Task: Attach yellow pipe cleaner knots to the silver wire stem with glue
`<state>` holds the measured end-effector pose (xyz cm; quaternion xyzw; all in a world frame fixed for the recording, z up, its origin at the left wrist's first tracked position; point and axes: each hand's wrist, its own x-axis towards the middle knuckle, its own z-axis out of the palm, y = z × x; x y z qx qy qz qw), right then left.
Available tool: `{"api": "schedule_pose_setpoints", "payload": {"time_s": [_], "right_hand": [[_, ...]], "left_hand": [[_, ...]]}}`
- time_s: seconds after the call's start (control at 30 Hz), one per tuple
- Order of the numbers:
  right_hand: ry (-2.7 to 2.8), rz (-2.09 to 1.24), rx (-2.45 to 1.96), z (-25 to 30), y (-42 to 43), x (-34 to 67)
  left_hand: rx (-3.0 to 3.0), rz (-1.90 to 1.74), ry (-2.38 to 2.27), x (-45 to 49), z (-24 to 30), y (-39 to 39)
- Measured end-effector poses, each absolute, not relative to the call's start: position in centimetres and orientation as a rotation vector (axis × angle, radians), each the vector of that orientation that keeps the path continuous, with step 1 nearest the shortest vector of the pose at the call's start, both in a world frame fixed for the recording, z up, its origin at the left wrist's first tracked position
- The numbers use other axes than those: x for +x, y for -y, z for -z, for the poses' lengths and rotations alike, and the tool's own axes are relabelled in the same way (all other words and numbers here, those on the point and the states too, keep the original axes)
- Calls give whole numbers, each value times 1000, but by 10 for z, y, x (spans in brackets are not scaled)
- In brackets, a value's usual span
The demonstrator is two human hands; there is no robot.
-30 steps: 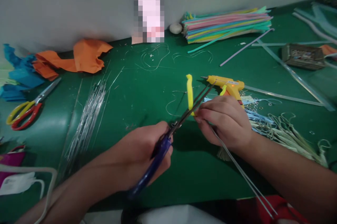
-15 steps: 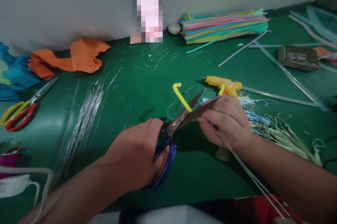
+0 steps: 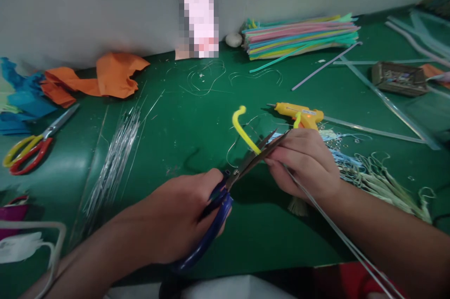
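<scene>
My left hand [image 3: 179,217] grips blue-handled scissors [image 3: 225,196]; the blades point up and right and are nearly closed around a yellow pipe cleaner [image 3: 244,130] with a hooked tip. My right hand [image 3: 305,163] pinches the base of that pipe cleaner together with thin wire stems [image 3: 337,233] that trail down toward my lap. The blades meet the pipe cleaner just left of my right fingers.
A yellow glue gun [image 3: 298,115] lies behind my right hand. Stacked coloured pipe cleaners [image 3: 302,34] sit at the back. Silver wires [image 3: 116,163], red-yellow scissors [image 3: 31,144], orange paper [image 3: 105,76], pale tassels [image 3: 379,177] and a small tin [image 3: 397,76] lie on the green mat.
The scissor blades opened wide half a second ago and have closed again on the pipe cleaner, which has tilted from upright to leaning left.
</scene>
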<state>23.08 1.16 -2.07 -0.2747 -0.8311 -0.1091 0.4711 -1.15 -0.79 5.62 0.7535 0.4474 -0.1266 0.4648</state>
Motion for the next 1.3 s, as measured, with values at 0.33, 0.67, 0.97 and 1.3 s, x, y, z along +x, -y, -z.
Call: {"api": "schedule_pose_setpoints", "payload": {"time_s": [0.33, 0.67, 0.97, 1.3], "right_hand": [[2035, 262, -687, 23, -11, 229], [2046, 268, -688, 24, -12, 228], [2064, 267, -688, 26, -12, 231], [2071, 272, -706, 24, -9, 230]], "left_hand": [[1698, 322, -1101, -9, -61, 7], [1777, 310, -1155, -10, -57, 7], [2060, 330, -1321, -6, -49, 13], [1973, 352, -1203, -7, -44, 17]]}}
